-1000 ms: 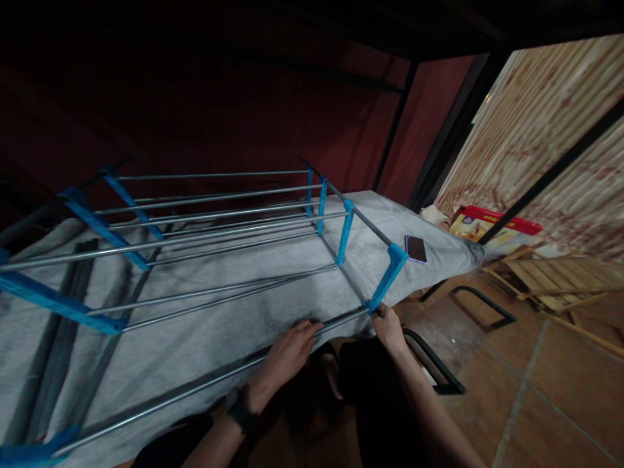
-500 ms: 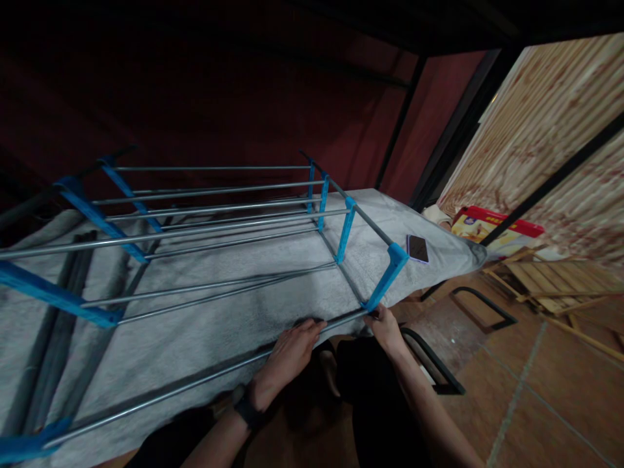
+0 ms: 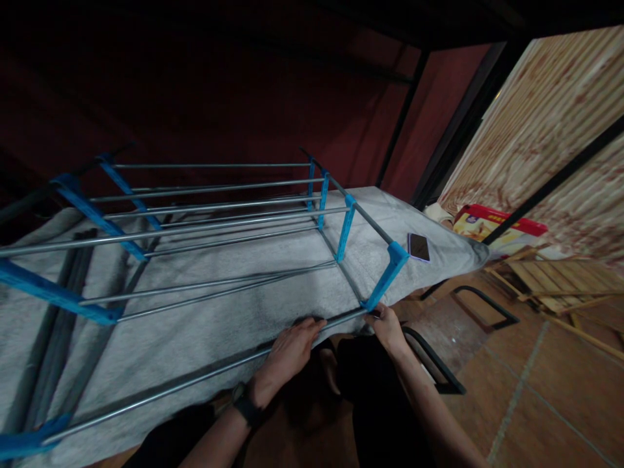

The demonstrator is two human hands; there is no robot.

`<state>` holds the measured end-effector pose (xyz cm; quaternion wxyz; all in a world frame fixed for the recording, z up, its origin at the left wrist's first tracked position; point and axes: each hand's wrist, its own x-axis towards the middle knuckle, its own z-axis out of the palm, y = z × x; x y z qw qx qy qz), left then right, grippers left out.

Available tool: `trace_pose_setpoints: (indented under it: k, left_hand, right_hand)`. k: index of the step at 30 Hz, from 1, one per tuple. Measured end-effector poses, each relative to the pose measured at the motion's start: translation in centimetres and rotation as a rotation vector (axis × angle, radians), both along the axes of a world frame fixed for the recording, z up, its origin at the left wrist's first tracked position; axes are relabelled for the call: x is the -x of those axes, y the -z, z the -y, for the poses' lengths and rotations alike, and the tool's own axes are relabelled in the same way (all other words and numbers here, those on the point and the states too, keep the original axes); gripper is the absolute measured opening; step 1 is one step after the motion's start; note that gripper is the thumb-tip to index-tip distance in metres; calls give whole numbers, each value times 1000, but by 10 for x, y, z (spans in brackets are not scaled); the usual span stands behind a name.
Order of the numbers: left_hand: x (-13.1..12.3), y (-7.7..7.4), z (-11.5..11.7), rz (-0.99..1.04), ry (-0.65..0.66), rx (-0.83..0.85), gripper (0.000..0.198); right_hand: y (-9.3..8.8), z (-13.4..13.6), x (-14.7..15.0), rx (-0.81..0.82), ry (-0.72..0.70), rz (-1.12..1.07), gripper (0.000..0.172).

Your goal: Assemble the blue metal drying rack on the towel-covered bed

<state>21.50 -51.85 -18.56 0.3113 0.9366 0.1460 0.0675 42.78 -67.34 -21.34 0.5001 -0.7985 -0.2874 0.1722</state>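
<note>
A rack of metal tubes and blue plastic brackets lies on a grey cloth (image 3: 234, 312). My left hand (image 3: 292, 344), with a dark watch on its wrist, is wrapped over the long front metal tube (image 3: 195, 377). At that tube's right end, my right hand (image 3: 387, 328) is closed round the foot of the near right blue bracket (image 3: 387, 276); its fingertips are partly hidden there. Thinner rods (image 3: 219, 221) run between the left and right brackets. The front tube's left end sits in another blue bracket (image 3: 34, 437).
Loose dark tubes (image 3: 53, 331) lie on the cloth at left. A phone (image 3: 418, 247) rests right of the rack. Beyond stand a red and yellow box (image 3: 502, 224) and a folded wooden item (image 3: 570, 283). Black metal legs (image 3: 439, 364) rise near the tiled floor (image 3: 546, 390).
Both hands keep their places on the rack. Only a very slight shift of the whole view shows.
</note>
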Motion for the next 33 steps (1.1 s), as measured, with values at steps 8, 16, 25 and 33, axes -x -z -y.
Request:
trace_pose_setpoints:
  k: [8,16,25,33]
  left_hand:
    - [0,2,1,-3,-30,-11,45]
    - [-1,5,0,-19,-11,-25,47]
    - [0,5,-1,-40,-2,-44,46]
    - [-2,2,-2,-79,-22,-18,46]
  right_hand:
    - [-2,-1,1,0,34,6,30]
    - [-1,0,-1,47,35,23,33]
    - [-2,-1,0,39,26,18,34]
    - [0,-1,-2,66,36,59,33]
